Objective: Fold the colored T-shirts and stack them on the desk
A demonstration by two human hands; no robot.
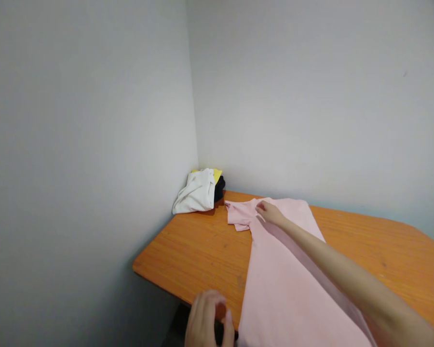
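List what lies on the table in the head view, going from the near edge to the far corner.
Left hand at the table's near edge → pink shirt spread flat → right hand resting on the shirt's far end → pile of clothes, white, yellow and black, in the corner.

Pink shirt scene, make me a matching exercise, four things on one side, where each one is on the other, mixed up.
Things:
1. pink shirt
2. pile of clothes
3. right hand
4. left hand

Places:
A. at the table's near edge
B. in the far corner by the walls
C. spread along the orange table
D. on the shirt's far end, near the sleeve

Pairs: 1-C, 2-B, 3-D, 4-A
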